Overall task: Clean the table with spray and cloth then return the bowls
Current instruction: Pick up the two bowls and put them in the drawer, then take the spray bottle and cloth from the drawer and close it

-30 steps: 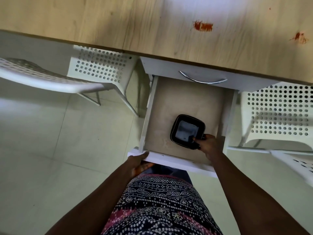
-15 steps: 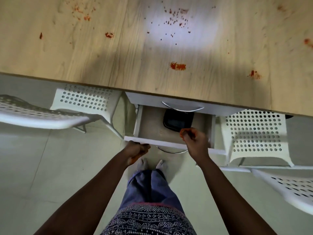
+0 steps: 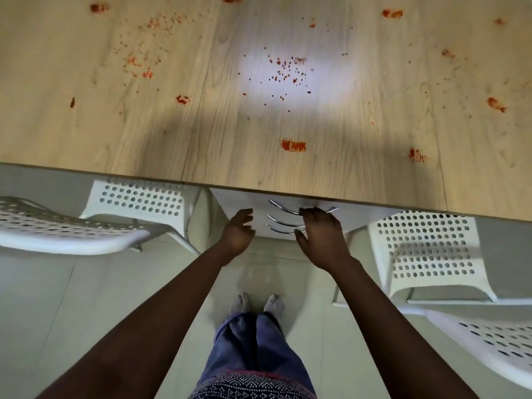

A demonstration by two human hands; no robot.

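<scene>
Worktop [image 3: 331, 116]: pale wood-grain laminate, filling the upper part of the view, near edge running slightly downhill to the right. Red-orange stains [image 3: 293, 145] scattered over it: a thick smear near the front edge at centre, another to its right, fine specks in a cluster under a bright patch of reflected light, more blotches toward the left and far right. A broad shadow band crosses the surface below the glare.

Under the edge, a white drawer unit [image 3: 239, 201] with three curved metal handles [image 3: 283, 224] stacked one below another; drawer fronts look flush, none open.

Left hand [image 3: 239, 230]: fingers loosely spread, holding nothing, just beside the drawer front; contact cannot be judged. Right hand [image 3: 321, 234]: fingers bent over the right ends of the handles, covering them; whether it grips one or only rests there cannot be told.

White perforated chairs on both sides, left chair [image 3: 86, 223] and right chair [image 3: 426, 251], both cut off by the frame. Pale tiled floor [image 3: 43, 312]. Feet [image 3: 257, 305] in light socks below blue trouser legs, patterned garment at the bottom edge.

Bowls, spray and cloth: none seen in this view. Far side of the worktop cut off at the top.
</scene>
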